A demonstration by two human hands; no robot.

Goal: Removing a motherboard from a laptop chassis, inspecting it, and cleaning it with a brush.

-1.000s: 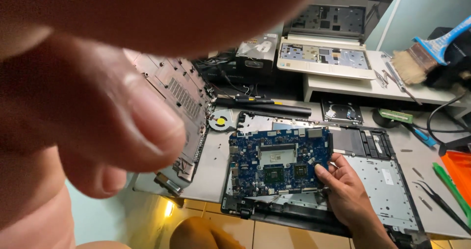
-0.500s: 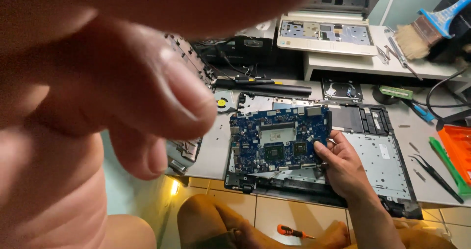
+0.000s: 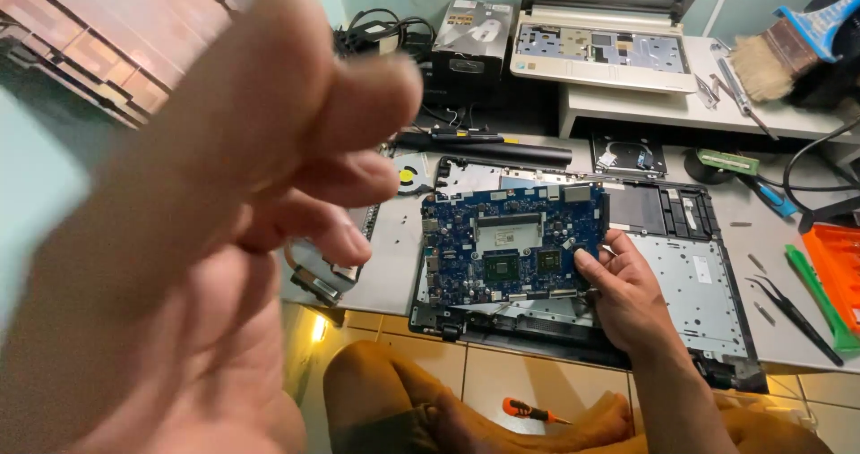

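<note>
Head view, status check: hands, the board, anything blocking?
Left hand raised close to the camera, blurred, fingers loosely curled, empty. Right hand grips the right edge of the blue motherboard over the open laptop base. Left hand hides the scene's left side.

I see the circuit board (image 3: 511, 244) lying in the open laptop base (image 3: 690, 279) on the worktop (image 3: 394, 266). Fan (image 3: 412, 175) sits left-behind the board, tweezers (image 3: 793, 306) right of the base, second laptop (image 3: 605, 47) behind, screwdriver (image 3: 530, 410) on the floor in front.
</note>
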